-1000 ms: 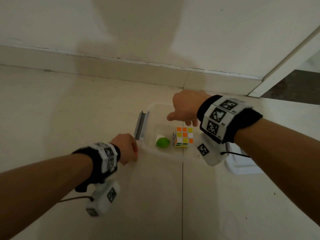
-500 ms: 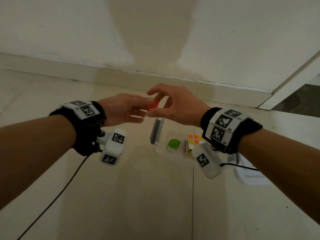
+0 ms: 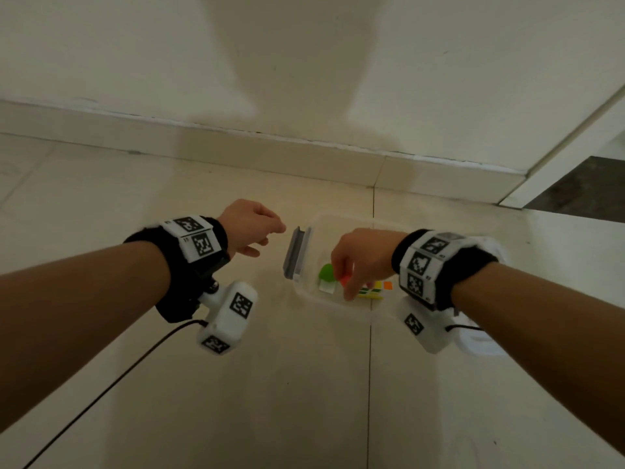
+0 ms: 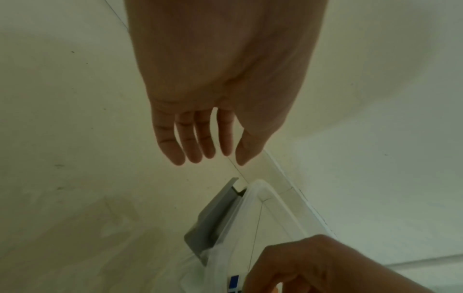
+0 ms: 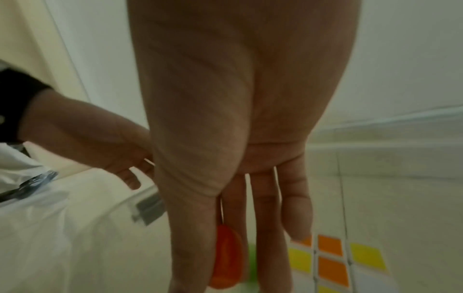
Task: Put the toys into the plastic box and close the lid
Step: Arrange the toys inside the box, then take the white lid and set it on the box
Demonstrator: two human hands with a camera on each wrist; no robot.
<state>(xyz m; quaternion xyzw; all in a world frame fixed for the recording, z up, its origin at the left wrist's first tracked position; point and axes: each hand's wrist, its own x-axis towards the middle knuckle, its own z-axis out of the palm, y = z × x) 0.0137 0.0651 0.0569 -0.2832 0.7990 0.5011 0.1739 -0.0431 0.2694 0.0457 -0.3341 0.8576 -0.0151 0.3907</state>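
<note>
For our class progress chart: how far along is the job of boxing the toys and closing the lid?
Done: the green round toy and the multicoloured puzzle cube lie in the clear plastic box. In hand: the right hand pinches a small orange toy over the box; the left hand is empty. Left: release it, then fit the white lid lying beside the box.

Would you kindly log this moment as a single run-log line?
phase: placing | right hand: pinches orange toy over plastic box | left hand: open, empty | in box: green toy, puzzle cube | lid: off
</note>
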